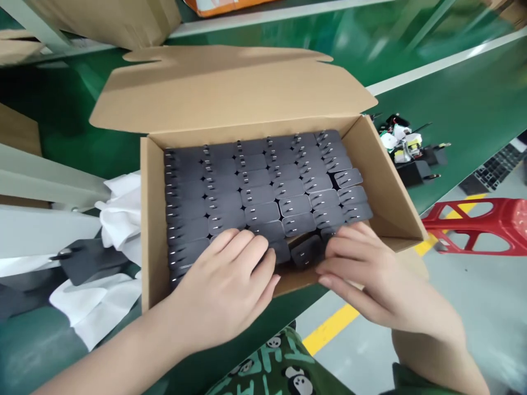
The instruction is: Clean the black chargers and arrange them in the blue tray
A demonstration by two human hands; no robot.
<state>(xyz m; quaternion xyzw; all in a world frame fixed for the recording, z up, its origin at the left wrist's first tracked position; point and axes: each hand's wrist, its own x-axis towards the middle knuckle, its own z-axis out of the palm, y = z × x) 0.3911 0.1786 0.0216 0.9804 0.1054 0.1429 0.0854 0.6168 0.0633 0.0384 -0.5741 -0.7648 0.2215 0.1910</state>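
An open cardboard box (230,90) holds rows of dark plug adapters (259,192) with metal prongs facing up. My left hand (233,274) lies over the near rows, its fingers curled down onto the adapters; what they hold, if anything, is hidden. At the near right corner, my right hand (362,269) has its fingers pressed together beside a tilted dark adapter (307,251). Its fingertips are partly hidden, and I cannot make out what is between them. A gap shows around the tilted adapter near the box's front wall.
White wrapping sheets (119,219) and a loose dark adapter (93,260) lie left of the box. Electronic parts (401,140), a laptop keyboard (496,167) and a red stool (481,226) are at the right. Green shelving edges (444,63) stand behind.
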